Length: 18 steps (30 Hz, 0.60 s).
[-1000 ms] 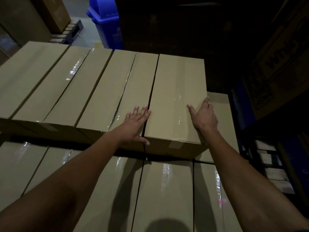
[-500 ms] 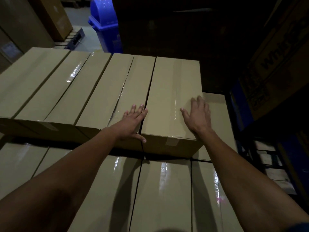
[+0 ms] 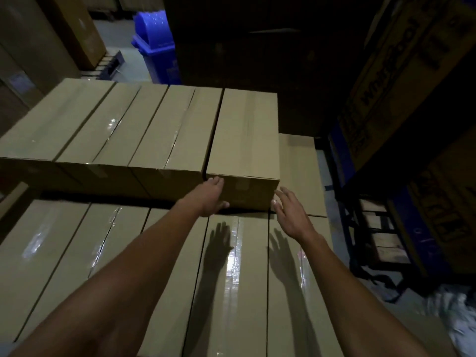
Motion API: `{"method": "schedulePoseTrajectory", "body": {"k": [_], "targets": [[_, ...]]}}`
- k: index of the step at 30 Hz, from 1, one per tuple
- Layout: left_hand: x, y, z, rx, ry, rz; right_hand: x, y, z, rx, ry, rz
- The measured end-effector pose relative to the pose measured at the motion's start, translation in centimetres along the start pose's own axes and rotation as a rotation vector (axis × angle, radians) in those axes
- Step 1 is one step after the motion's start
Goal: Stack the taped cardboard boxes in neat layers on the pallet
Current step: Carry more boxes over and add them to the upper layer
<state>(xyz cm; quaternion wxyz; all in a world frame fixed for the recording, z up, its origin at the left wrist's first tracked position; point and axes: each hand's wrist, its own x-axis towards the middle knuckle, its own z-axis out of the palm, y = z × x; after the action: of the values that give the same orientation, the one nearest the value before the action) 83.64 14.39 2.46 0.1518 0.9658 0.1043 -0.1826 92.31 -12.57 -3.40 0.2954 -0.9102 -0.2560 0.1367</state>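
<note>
The last box of the upper layer is placed lengthwise away from the person, its near end touched by the flat left hand, while the spread right hand is held empty just beside its right corner.

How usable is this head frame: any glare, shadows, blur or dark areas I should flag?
Head view: dim overall, the right side nearly black. Glare streaks on the tape of the lower-layer boxes. Both hands cast sharp shadows there. The right hand is slightly motion-blurred; the left hand on the end box is clearer. Wide-angle bending shows at the edges.
</note>
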Motion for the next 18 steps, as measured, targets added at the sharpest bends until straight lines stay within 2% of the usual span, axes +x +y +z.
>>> {"method": "schedulePoseTrajectory", "body": {"k": [4, 9, 13, 18], "targets": [[-6.3, 4.1, 1.0, -0.151, 0.094, -0.007, -7.6, -0.1, -2.1, 0.099, 0.077, 0.072], [-12.5, 8.4, 2.2, -0.289, 0.183, 0.075, -17.3, -1.4, -3.5, 0.15, 0.201, 0.14], [-17.6, 11.7, 4.8, -0.326, 0.161, 0.234, -25.9, -2.5, -2.4, 0.21, 0.295, 0.228], [-24.2, 14.7, 10.1, -0.3, 0.028, 0.403, -38.3, -3.8, 0.8, 0.294, 0.412, 0.406]]}}
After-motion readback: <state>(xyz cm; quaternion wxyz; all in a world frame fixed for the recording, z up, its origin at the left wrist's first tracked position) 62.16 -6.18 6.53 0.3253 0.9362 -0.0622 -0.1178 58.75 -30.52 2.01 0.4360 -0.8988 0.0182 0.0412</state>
